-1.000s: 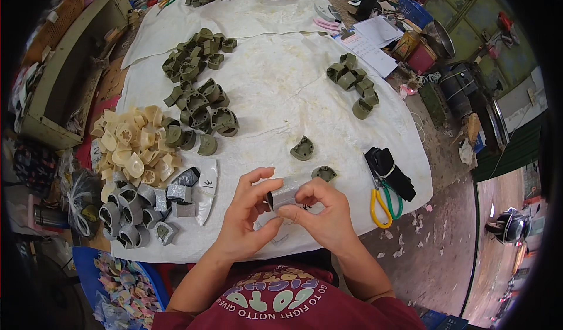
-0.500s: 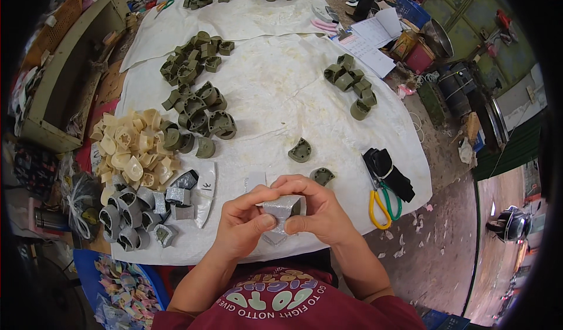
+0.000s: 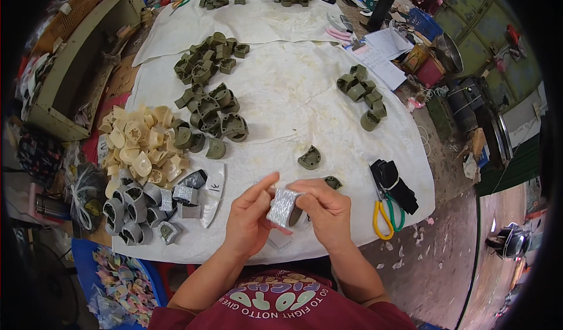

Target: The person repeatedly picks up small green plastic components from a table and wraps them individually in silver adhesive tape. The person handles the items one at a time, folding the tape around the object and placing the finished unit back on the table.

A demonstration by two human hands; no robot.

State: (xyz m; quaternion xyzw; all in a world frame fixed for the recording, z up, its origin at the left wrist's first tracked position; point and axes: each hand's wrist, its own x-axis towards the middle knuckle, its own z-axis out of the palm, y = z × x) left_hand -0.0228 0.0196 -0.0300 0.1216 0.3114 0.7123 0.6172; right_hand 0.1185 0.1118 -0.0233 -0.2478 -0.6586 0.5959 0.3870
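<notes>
A shoe heel (image 3: 281, 207) covered in shiny silver material is held over the near edge of the table. My right hand (image 3: 328, 212) is closed on it, with thumb and fingers at its right side. My left hand (image 3: 246, 221) is at its left side, index finger stretched upward and fingers apart; whether it bears any weight is unclear. Beyond the hands lies a bare olive-green heel (image 3: 309, 157), and another green heel (image 3: 333, 182) is partly hidden behind my right hand. Silver-covered heels (image 3: 135, 205) are gathered to the left.
A white cloth (image 3: 275, 95) covers the table. Beige heels (image 3: 141, 148) and green heels (image 3: 205, 116) are heaped at left, with more green heels (image 3: 363, 92) at right. Scissors (image 3: 382, 218) lie beside black fabric (image 3: 394, 186). A blue tub (image 3: 88, 277) of scraps is at lower left.
The silver-covered heel has been turned in my hands. My left hand has loosened from it, its index finger now raised; my right hand keeps hold. The view has shifted slightly.
</notes>
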